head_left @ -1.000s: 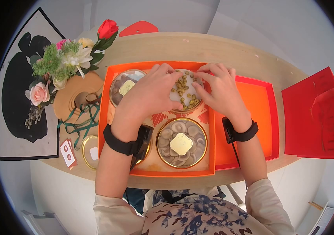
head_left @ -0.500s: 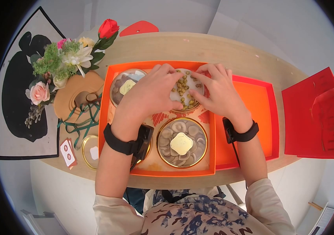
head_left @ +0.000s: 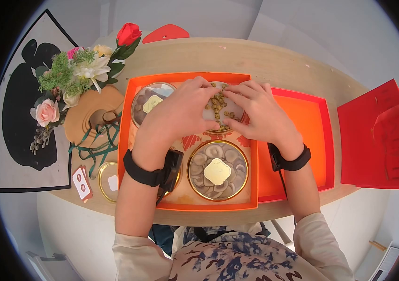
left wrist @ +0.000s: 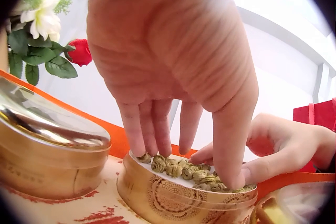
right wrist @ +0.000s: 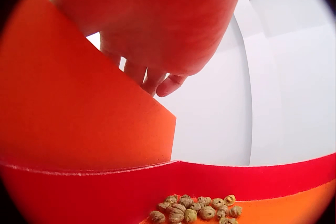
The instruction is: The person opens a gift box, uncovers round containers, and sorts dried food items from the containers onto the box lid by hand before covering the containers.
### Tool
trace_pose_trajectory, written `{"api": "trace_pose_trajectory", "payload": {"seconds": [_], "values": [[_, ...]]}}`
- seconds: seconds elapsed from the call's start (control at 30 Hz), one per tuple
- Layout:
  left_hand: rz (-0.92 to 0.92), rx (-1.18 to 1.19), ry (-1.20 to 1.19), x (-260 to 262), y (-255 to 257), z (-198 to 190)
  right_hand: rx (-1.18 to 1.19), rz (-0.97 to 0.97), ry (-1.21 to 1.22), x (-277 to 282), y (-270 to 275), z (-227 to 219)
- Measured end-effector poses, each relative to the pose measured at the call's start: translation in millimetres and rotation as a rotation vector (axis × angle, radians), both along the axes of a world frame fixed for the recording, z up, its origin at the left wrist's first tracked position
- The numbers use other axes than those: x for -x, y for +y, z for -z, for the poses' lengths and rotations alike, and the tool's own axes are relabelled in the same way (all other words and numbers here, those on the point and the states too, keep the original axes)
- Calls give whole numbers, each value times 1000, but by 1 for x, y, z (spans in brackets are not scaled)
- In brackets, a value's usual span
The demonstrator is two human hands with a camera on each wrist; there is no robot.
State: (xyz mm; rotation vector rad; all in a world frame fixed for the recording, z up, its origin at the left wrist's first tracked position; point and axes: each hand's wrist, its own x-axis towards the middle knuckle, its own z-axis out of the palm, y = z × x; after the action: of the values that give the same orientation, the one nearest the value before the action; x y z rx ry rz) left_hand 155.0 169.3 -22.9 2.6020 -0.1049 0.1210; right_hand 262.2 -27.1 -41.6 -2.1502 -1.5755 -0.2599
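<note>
A round gold tin [left wrist: 176, 200] holds small coiled dried greenish-brown pellets [head_left: 217, 104] on a white surface in the box's far right corner. My left hand [head_left: 180, 110] arches over the tin's left side; its fairly straight fingers reach down among the pellets at the far rim, with the thumb at the near rim in the left wrist view. From the right, my right hand [head_left: 266, 112] reaches over the tin, its fingers extended towards the pellets and its thumb low near the left thumb. The right wrist view shows its fingers partly hidden behind the orange box wall [right wrist: 89, 103].
The orange box [head_left: 187, 206] also holds lidded tins, including one near right [head_left: 232, 182]. A red-orange tray [head_left: 302, 140] beside it has loose pellets [right wrist: 199, 208] inside. Flowers [head_left: 84, 70], green ribbons [head_left: 97, 152], cards [head_left: 82, 182] and a gold lid [head_left: 106, 173] lie left; a red bag [head_left: 372, 140] stands right.
My right hand has moved left across the tin, and the pellets on its right side now lie closer to the middle or under its fingers. My left hand has stayed in place.
</note>
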Motion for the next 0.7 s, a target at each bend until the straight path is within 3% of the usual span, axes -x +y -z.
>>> {"api": "trace_pose_trajectory", "payload": {"seconds": [0.17,0.33,0.57,0.7], "values": [[5,26,42,1,0,-6,61,-15,-8,-1,-2,-3],[40,38,47,-1,0,-9,39,-63,143,-3,-4,-9],[23,-2,-33,2,0,-2,34,-56,60,-1,-4,-4],[38,9,60,0,0,-5,92,-55,71,0,-5,-8]]}}
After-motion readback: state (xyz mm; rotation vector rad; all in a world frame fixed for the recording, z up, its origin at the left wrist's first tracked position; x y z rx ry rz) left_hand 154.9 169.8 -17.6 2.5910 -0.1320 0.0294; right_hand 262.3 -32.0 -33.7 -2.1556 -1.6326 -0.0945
